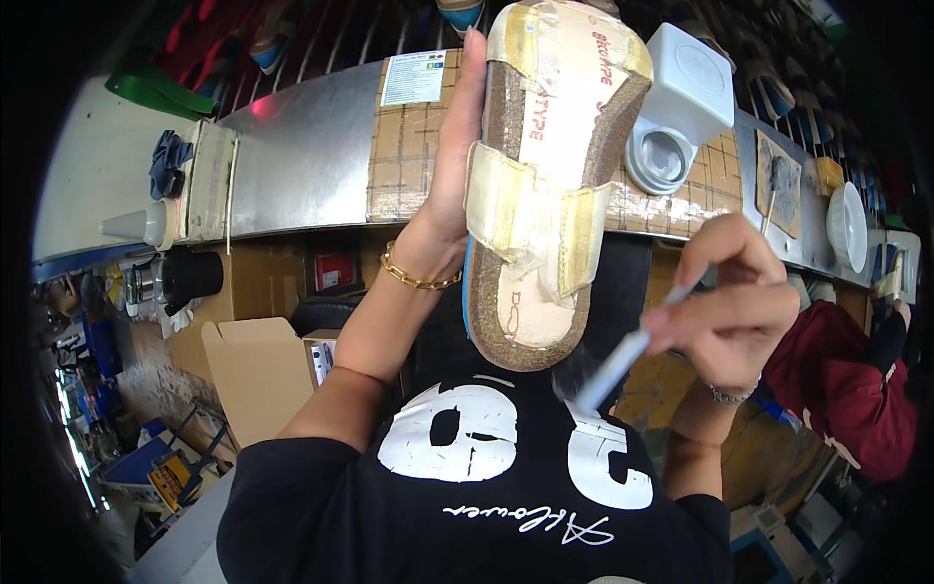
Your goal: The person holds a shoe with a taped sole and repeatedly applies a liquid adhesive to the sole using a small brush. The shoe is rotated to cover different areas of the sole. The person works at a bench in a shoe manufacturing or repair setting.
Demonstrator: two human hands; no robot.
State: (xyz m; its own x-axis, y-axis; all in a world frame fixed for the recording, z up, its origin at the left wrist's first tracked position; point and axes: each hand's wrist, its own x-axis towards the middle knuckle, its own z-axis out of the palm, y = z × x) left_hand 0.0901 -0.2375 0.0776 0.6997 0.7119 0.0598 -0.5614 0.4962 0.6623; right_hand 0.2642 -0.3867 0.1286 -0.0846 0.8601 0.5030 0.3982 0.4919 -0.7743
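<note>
My left hand (461,146) is closed round the left side of a cork-edged sandal sole (550,282), lifted off the bench in front of my chest. Pale yellowish straps lie folded across its light face, and a strip of blue shows along the left edge. Most of the left fingers are hidden behind it. To the right and lower, my right hand (735,302) pinches a slim pale grey-blue brush (623,365), blurred by motion. Its lower end points down and left, apart from the sole; the bristles are too smeared to make out.
A white square container (691,78) with a round mouth stands on cardboard (413,146) on the metal bench (302,146). At right are a stained board (781,185) and a white bowl (847,229). Racks of shoes (778,97) line the back. Another person (842,384) sits at right.
</note>
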